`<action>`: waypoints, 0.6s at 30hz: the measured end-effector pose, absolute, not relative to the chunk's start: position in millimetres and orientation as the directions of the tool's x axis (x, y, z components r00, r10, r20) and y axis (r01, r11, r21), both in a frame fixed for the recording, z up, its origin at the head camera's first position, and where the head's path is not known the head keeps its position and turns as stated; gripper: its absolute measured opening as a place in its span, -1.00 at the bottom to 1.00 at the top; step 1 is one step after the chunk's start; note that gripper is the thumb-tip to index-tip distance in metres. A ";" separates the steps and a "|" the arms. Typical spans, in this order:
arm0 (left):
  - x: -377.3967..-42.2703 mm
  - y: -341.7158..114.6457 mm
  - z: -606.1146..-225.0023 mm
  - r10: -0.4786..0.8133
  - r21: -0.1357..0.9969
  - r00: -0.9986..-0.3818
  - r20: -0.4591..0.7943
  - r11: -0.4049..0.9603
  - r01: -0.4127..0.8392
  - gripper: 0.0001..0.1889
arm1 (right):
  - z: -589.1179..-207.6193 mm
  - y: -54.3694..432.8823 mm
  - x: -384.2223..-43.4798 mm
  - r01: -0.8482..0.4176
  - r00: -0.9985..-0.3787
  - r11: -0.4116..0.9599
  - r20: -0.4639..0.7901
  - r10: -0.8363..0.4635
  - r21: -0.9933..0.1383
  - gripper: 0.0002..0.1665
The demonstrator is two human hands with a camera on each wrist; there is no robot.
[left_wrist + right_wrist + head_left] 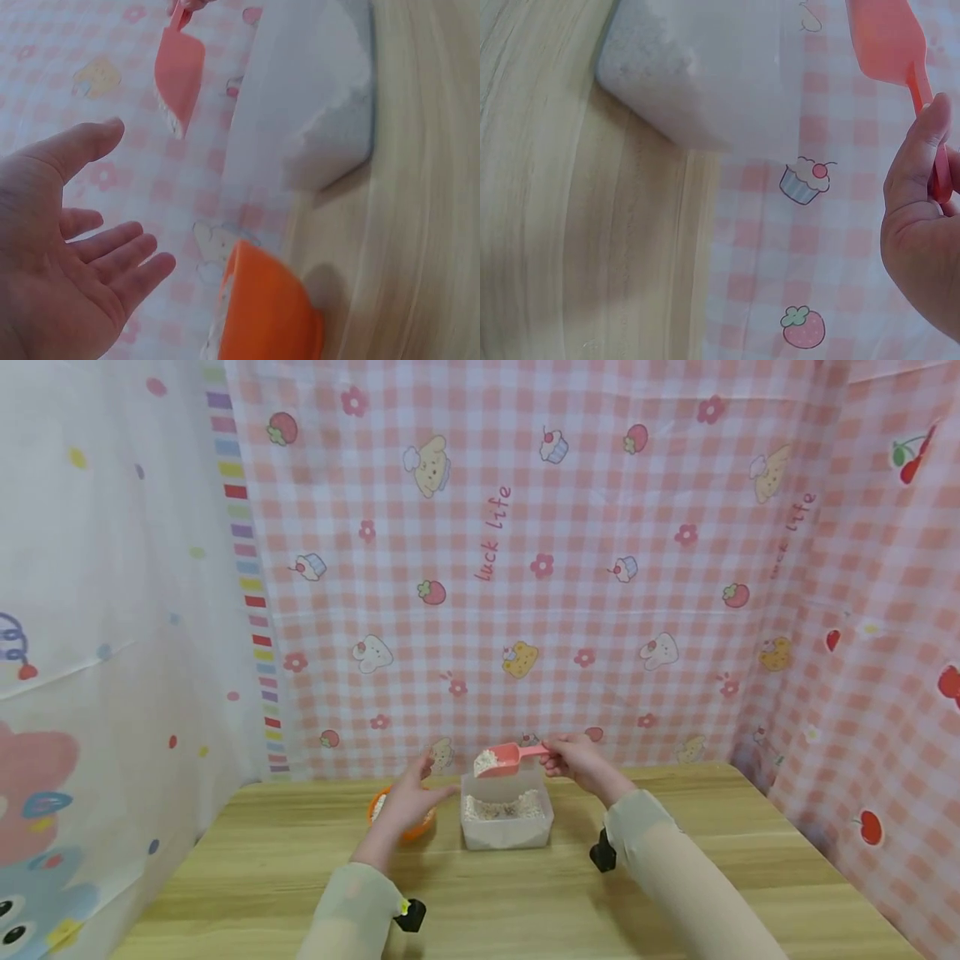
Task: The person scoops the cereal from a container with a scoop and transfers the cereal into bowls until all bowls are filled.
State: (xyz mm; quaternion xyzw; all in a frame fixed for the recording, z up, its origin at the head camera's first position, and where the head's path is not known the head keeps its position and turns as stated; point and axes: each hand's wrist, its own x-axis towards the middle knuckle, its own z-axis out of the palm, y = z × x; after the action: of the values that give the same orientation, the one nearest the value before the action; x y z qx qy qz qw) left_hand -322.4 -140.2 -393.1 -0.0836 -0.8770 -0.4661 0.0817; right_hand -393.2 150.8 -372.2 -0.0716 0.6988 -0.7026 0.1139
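Observation:
My right hand (576, 758) grips the handle of a pink scoop (509, 758), thumb along it in the right wrist view. Pale flakes, like oats, heap in the scoop, which is held above a translucent plastic box (507, 836). More of the flakes (525, 806) lie inside that box, banked against its walls. My left hand (407, 797) hovers over an orange bowl (415, 832), its fingers spread and holding nothing. Flakes also show inside the bowl, partly hidden behind the hand. In the left wrist view the bowl (270, 315) sits below the open palm, apart from it.
Box and bowl stand side by side on a wooden table (495, 893), toward its back edge. Behind it hangs a pink checked curtain (600, 610), with another curtain on the right and a white printed one (150, 610) on the left.

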 end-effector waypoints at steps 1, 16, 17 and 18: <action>-322.1 -143.1 -393.3 0.062 0.805 -0.975 0.215 0.554 0.213 -0.07 | -371.7 149.6 -393.5 0.063 -0.964 0.001 -0.061 -0.258 -0.998 -0.66; -318.4 -188.7 -411.2 -0.025 0.803 -0.983 0.183 0.580 0.135 0.10 | -370.2 126.1 -393.9 0.064 -0.966 -0.011 -0.059 -0.250 -0.998 -0.60; -317.8 -190.9 -413.7 -0.024 0.803 -0.983 0.180 0.581 0.133 0.10 | -370.1 124.2 -393.4 0.065 -0.965 -0.010 -0.061 -0.256 -0.998 -0.60; -317.1 -192.9 -415.8 -0.022 0.807 -0.984 0.175 0.576 0.131 0.10 | -370.1 122.2 -393.1 0.067 -0.965 -0.011 -0.062 -0.257 -0.998 -0.61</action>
State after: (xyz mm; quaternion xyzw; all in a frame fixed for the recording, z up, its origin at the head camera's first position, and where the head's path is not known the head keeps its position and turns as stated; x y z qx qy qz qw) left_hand -317.1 -192.9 -415.8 -0.0309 -0.8839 -0.4592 0.0831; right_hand -393.1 122.2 -370.1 -0.0681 0.6938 -0.7077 0.1145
